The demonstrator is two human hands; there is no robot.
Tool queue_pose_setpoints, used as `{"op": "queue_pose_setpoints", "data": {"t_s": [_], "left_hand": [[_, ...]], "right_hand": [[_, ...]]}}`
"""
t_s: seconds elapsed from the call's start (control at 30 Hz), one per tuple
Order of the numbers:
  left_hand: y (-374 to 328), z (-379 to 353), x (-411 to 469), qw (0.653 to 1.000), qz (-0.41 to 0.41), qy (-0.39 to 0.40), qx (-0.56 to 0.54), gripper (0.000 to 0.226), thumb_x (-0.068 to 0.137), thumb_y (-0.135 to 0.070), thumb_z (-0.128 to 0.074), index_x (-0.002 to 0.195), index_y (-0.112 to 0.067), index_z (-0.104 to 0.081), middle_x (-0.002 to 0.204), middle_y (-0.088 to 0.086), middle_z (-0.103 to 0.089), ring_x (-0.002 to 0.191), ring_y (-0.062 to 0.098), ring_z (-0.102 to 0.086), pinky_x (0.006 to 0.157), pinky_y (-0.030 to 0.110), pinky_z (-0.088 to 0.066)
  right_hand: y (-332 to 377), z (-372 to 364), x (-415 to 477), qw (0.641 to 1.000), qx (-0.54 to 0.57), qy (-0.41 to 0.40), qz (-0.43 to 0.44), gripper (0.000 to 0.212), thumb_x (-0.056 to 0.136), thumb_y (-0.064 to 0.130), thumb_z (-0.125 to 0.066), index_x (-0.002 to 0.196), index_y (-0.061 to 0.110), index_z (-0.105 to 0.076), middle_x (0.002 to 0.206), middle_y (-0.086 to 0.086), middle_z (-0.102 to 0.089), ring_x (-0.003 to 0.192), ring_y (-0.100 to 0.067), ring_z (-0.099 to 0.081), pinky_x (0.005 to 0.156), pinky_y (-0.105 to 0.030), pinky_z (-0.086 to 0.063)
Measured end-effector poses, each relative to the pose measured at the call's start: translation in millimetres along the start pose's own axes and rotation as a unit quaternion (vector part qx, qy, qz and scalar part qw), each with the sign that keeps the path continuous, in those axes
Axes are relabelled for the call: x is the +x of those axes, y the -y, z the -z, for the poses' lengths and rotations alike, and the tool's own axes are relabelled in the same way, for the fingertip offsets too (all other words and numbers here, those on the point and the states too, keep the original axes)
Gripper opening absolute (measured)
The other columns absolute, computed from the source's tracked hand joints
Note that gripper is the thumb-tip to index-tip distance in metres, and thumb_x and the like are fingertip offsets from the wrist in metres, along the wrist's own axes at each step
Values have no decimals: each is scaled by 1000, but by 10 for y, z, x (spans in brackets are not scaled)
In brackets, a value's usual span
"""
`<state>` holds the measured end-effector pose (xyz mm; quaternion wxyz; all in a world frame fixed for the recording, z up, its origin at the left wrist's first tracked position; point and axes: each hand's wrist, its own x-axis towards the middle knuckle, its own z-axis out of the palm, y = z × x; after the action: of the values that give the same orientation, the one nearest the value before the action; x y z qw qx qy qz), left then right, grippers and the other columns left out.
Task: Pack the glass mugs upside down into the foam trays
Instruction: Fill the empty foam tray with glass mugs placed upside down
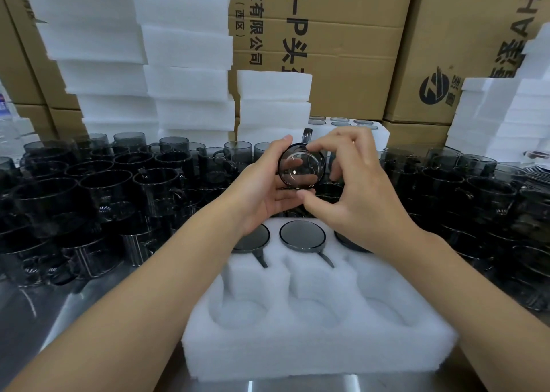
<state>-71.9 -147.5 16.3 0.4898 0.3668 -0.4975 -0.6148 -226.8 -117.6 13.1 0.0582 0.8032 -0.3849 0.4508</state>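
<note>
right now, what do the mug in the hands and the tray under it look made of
The mug looks like smoky grey glass, glossy: fingers show through it. The tray seems white foam, matte, with fuzzy cut edges, probably polyethylene.

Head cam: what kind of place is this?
Probably a packing station in a warehouse or factory: stacked cardboard cartons, piles of white foam trays, and dozens of dark glass mugs massed beside a half-filled tray.

Packing station in a warehouse or factory: tall brown printed cardboard cartons [351, 49] lined the back, stacks of white foam trays [184, 49] stood before them, and dozens of identical smoky grey glass mugs [104, 189] crowded a steel-topped table [47, 314].
</note>
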Motion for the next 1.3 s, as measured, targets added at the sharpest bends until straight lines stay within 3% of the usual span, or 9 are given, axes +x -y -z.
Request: {"op": "queue_pose_setpoints", "data": {"t_s": [0.2,0.33,0.57,0.7,0.9,1.0,1.13,1.3], "left_hand": [[17,-26,4,999,-24,2,28,45,92,-50,-53,113,-11,-64,96,10,-74,96,31,-69,93,41,-54],[5,-17,-8,1000,-19,8,9,43,94,-47,-50,108,-11,-67,98,16,-73,89,26,-72,72,29,-59],[-15,0,-35,999,-22,6,-22,26,94,-29,-53,110,-12,-64,88,6,-74,76,18,-72,60,22,-55],[-9,-7,-30,1000,-14,9,-25,19,92,-21,-54,102,-8,-64,86,9,-74,79,19,-73,57,19,-54],[-6,-23,-23,999,-3,5,-43,17,94,-18,-52,95,-6,-63,77,14,-73,69,19,-72,54,20,-54],[-19,-16,-32,999,9,2,-48,23,96,-21,-47,94,-4,-63,75,14,-73,64,18,-71,54,21,-55],[-43,-10,-36,999,31,-1,-41,49,96,-43,-40,96,-2,-65,83,14,-74,63,18,-70,55,20,-55],[-53,-15,-43,999,42,-5,-18,67,93,-61,-33,98,-4,-67,86,12,-74,63,16,-67,59,21,-54]], "right_hand": [[-31,-27,17,999,-7,26,-38,66,71,27,-77,130,25,-46,121,5,-34,105,-20,-52,91,-38,-47],[-61,-39,18,997,27,3,-74,62,71,13,-71,127,23,-46,118,6,-39,112,-13,-47,93,-26,-42],[-81,-50,47,980,103,-35,-169,55,75,15,-66,122,34,-44,119,9,-44,101,-10,-54,90,-29,-48],[-98,-52,60,972,113,-56,-196,55,81,29,-68,132,30,-46,120,10,-48,101,-4,-56,91,-22,-46],[-112,-56,70,969,122,-61,-205,44,87,45,-61,127,28,-52,111,8,-55,79,11,-53,72,-2,-38],[-106,-54,68,967,139,-65,-202,33,94,40,-53,125,28,-56,112,10,-56,86,11,-52,72,1,-36],[-76,-39,67,962,186,-76,-186,23,98,27,-49,119,32,-56,109,15,-60,92,-2,-59,75,-5,-40],[-27,-20,51,960,229,-68,-143,29,92,21,-44,116,33,-53,104,21,-62,96,1,-61,84,-12,-45]]}}
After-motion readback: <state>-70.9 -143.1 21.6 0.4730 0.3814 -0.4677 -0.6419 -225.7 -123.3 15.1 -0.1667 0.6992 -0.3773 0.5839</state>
